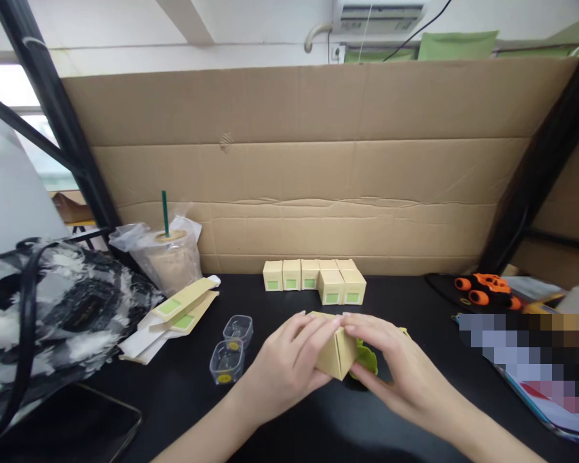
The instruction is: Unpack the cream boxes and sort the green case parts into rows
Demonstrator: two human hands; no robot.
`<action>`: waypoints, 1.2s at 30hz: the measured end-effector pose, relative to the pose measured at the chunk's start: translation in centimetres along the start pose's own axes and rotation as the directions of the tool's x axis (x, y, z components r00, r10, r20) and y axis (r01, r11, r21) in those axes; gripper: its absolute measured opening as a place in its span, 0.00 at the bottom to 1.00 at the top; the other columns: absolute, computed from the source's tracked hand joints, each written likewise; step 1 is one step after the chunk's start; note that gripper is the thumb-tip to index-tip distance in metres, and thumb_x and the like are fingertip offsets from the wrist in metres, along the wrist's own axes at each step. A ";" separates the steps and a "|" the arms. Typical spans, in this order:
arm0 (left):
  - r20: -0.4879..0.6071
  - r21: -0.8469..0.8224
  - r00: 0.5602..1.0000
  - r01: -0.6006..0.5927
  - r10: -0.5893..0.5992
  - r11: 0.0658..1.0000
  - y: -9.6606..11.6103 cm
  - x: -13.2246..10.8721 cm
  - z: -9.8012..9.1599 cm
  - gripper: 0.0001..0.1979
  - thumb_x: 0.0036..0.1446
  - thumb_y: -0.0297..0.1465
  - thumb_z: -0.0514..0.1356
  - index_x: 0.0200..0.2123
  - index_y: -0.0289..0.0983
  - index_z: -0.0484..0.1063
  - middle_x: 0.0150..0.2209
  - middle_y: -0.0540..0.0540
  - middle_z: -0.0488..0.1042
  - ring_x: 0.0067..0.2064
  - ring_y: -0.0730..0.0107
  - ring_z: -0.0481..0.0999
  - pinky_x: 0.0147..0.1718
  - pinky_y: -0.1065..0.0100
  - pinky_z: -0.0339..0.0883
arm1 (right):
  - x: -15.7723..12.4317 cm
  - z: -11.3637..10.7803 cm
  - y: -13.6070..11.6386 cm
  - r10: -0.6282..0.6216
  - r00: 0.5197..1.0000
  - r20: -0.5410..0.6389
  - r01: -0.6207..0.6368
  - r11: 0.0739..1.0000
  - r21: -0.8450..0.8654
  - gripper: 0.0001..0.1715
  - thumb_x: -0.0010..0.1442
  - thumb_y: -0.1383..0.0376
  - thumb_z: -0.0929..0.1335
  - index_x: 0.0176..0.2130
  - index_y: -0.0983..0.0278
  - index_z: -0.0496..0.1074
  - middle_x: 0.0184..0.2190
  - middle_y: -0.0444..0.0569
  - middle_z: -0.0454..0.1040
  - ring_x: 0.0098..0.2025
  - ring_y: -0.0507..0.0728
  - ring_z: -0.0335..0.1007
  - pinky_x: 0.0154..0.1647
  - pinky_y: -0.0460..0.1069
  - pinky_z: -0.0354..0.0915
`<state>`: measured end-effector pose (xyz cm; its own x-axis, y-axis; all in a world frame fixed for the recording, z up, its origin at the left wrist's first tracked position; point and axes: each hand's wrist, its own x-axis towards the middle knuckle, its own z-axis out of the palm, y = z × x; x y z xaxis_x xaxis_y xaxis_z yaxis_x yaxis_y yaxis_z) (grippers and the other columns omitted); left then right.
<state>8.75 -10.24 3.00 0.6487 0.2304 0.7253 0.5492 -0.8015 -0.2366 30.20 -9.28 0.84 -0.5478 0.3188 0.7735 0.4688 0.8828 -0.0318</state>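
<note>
Between both hands, above the black table, is a small cream cardboard box [338,354], tilted with one edge toward me. My left hand [292,354] wraps its left side, fingers over the top. On the right side, my right hand [390,357] grips it with fingertips on the upper edge and thumb low. A bright green object [365,360] shows partly behind the box and right hand; its kind is hidden. Beyond the hands stand several closed cream boxes [310,275] with green labels, in a row. Left of my left hand sit two clear plastic containers [226,362] with yellow stickers.
Flattened cream boxes [186,312] lie at the left, near a bagged drink cup [171,257] with a green straw. A black-and-white bag [62,308] and a dark tablet-like slab [62,427] fill the near left. An orange toy car [488,289] stands right. Cardboard [294,173] walls the back.
</note>
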 end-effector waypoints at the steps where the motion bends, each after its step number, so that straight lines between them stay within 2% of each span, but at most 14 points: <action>1: 0.005 -0.003 1.000 0.023 -0.023 1.000 0.1 -0.1 0.0 0.20 0.62 0.32 0.53 0.55 0.28 0.56 0.46 0.37 0.75 0.47 0.61 0.74 0.46 0.60 0.71 | 0.0 -0.1 0.1 -0.004 1.000 -0.006 0.004 1.000 -0.001 0.27 0.60 0.73 0.65 0.57 0.63 0.57 0.52 0.57 0.70 0.55 0.60 0.66 0.51 0.57 0.68; 4: 0.015 -0.030 0.987 0.161 -0.161 0.987 0.0 -0.4 0.2 0.25 0.59 0.34 0.58 0.56 0.30 0.56 0.47 0.37 0.73 0.45 0.61 0.74 0.41 0.63 0.73 | 0.0 -0.5 0.1 -0.029 0.993 -0.113 0.024 0.999 -0.039 0.27 0.58 0.73 0.67 0.55 0.63 0.59 0.46 0.55 0.72 0.49 0.59 0.69 0.47 0.55 0.70; 6: 0.029 -0.015 0.972 0.234 -0.234 0.972 -0.3 -0.7 0.3 0.27 0.56 0.32 0.59 0.57 0.31 0.56 0.47 0.38 0.72 0.45 0.60 0.73 0.40 0.63 0.73 | 0.1 -0.9 -0.2 -0.006 0.989 -0.149 -0.001 0.999 -0.046 0.26 0.58 0.73 0.67 0.55 0.65 0.60 0.42 0.54 0.71 0.45 0.58 0.70 0.43 0.53 0.70; 9: 0.030 0.061 0.962 0.269 -0.271 0.961 -0.9 -1.0 0.4 0.26 0.52 0.26 0.59 0.55 0.33 0.58 0.45 0.40 0.72 0.45 0.59 0.72 0.39 0.62 0.73 | 0.3 -1.5 -1.0 0.025 0.996 -0.091 -0.027 0.999 -0.026 0.17 0.58 0.74 0.65 0.47 0.65 0.67 0.39 0.53 0.69 0.41 0.56 0.70 0.38 0.50 0.70; 12: 0.010 0.098 0.954 0.296 -0.298 0.950 -1.4 -1.1 0.5 0.26 0.50 0.25 0.60 0.53 0.35 0.60 0.44 0.40 0.71 0.43 0.58 0.72 0.35 0.62 0.74 | 0.6 -1.7 -1.5 -0.020 1.000 -0.019 0.021 0.999 0.030 0.06 0.57 0.70 0.66 0.37 0.64 0.69 0.37 0.52 0.70 0.37 0.56 0.70 0.34 0.49 0.69; 15: -0.010 0.093 0.972 0.233 -0.233 0.968 -1.5 -1.0 0.6 0.21 0.53 0.26 0.58 0.50 0.37 0.60 0.45 0.40 0.70 0.44 0.58 0.71 0.35 0.61 0.74 | 0.6 -1.7 -1.5 -0.029 0.998 0.060 0.023 0.996 0.089 0.06 0.59 0.70 0.64 0.38 0.64 0.69 0.36 0.50 0.74 0.34 0.53 0.72 0.31 0.47 0.68; 19: 0.011 0.071 0.994 0.107 -0.108 0.992 -1.1 -0.7 0.7 0.04 0.58 0.25 0.53 0.37 0.37 0.64 0.44 0.40 0.71 0.46 0.61 0.72 0.42 0.60 0.73 | 0.3 -1.4 -1.0 -0.055 0.994 0.099 0.056 0.998 -0.005 0.14 0.63 0.73 0.60 0.46 0.64 0.69 0.47 0.52 0.75 0.39 0.52 0.75 0.33 0.46 0.68; 22: 0.038 0.106 0.999 0.000 -0.004 0.994 -0.9 -0.5 0.7 0.06 0.59 0.24 0.51 0.31 0.36 0.64 0.43 0.42 0.73 0.47 0.62 0.72 0.48 0.60 0.70 | 0.2 -1.3 -0.8 -0.127 0.980 0.154 0.146 0.982 -0.118 0.15 0.65 0.70 0.59 0.47 0.63 0.70 0.49 0.49 0.75 0.39 0.52 0.76 0.31 0.46 0.67; 26: 0.022 0.146 0.998 -0.067 0.064 0.987 -0.4 -0.6 1.1 0.07 0.60 0.23 0.51 0.32 0.36 0.67 0.43 0.44 0.75 0.48 0.63 0.72 0.51 0.60 0.68 | 0.2 -0.5 -0.4 -0.087 0.994 0.069 0.105 0.934 -0.342 0.13 0.67 0.68 0.59 0.43 0.66 0.72 0.36 0.48 0.79 0.28 0.52 0.74 0.26 0.48 0.62; 29: -0.009 0.159 0.994 -0.110 0.113 0.981 0.2 -0.5 1.4 0.07 0.58 0.22 0.53 0.30 0.36 0.67 0.43 0.43 0.75 0.48 0.62 0.72 0.51 0.59 0.69 | -0.1 0.3 0.0 -0.055 0.998 0.011 0.054 0.918 -0.393 0.15 0.67 0.66 0.60 0.35 0.65 0.73 0.27 0.46 0.77 0.20 0.51 0.68 0.22 0.48 0.57; 32: -0.036 0.172 0.989 -0.135 0.143 0.976 0.5 -0.2 1.3 0.07 0.57 0.21 0.54 0.29 0.36 0.67 0.42 0.42 0.75 0.48 0.62 0.72 0.50 0.58 0.70 | -0.5 0.9 0.2 -0.086 0.996 -0.023 0.071 0.928 -0.365 0.14 0.66 0.68 0.61 0.31 0.64 0.72 0.25 0.44 0.76 0.20 0.50 0.66 0.22 0.47 0.56; 36: -0.078 0.190 0.986 -0.129 0.146 0.973 0.1 0.0 0.8 0.08 0.57 0.21 0.54 0.27 0.36 0.65 0.42 0.41 0.75 0.50 0.62 0.71 0.50 0.57 0.70 | -0.6 0.7 0.0 -0.115 0.990 -0.078 0.082 0.939 -0.335 0.04 0.62 0.69 0.66 0.36 0.64 0.73 0.30 0.45 0.78 0.25 0.50 0.69 0.27 0.46 0.59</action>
<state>9.22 -9.83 2.48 0.6789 0.0673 0.7311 0.5511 -0.7048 -0.4468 30.00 -9.23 -0.04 -0.5423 0.1878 0.8189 0.6272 0.7390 0.2459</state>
